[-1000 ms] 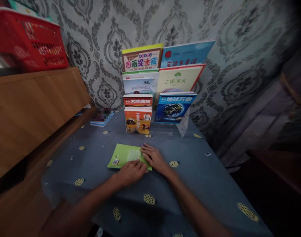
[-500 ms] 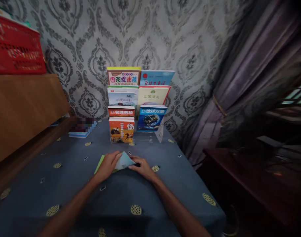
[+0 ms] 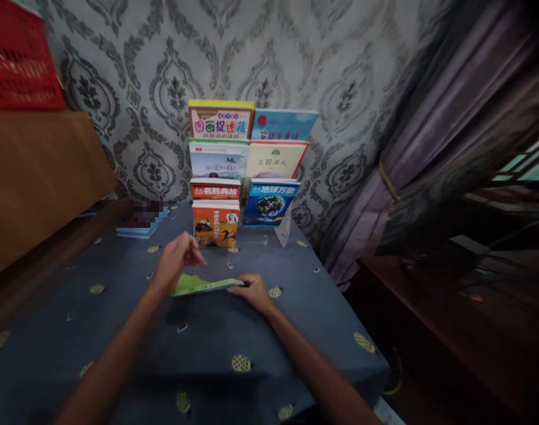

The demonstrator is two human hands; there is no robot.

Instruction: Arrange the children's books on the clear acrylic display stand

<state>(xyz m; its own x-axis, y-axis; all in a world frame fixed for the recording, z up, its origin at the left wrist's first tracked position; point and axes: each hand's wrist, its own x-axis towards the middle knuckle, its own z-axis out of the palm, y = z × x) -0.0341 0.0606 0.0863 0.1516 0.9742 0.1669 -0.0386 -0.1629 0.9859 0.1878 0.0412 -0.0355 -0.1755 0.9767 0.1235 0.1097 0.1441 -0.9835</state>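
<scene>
My right hand (image 3: pixel 255 291) pinches the right end of a thin green book (image 3: pixel 202 285), thumb below and fingers on top. The book is tilted so that mostly its green cover and edge show, low over the tablecloth. Above the book's left end, my left hand (image 3: pixel 177 263) is lifted off it, with loosely bent fingers and nothing in them. Behind both hands stands a clear tiered rack (image 3: pixel 284 231). It bears an orange book (image 3: pixel 216 225), a blue book with a globe (image 3: pixel 270 205), a pale yellow-green book (image 3: pixel 275 162) and several others.
A dark blue tablecloth (image 3: pixel 131 330) with pineapple prints covers the table. Stacked books (image 3: pixel 139 229), partly blurred out, lie at the back left. A wooden cabinet (image 3: pixel 43 177) with a red basket (image 3: pixel 21 65) borders the left side. To the right are a purple curtain (image 3: pixel 362 218) and a dark red desk (image 3: pixel 424 307).
My left hand has let go of the green book and risen up and left. The book has tipped, hiding its light blue side. My right hand still grips it. The view has shifted slightly.
</scene>
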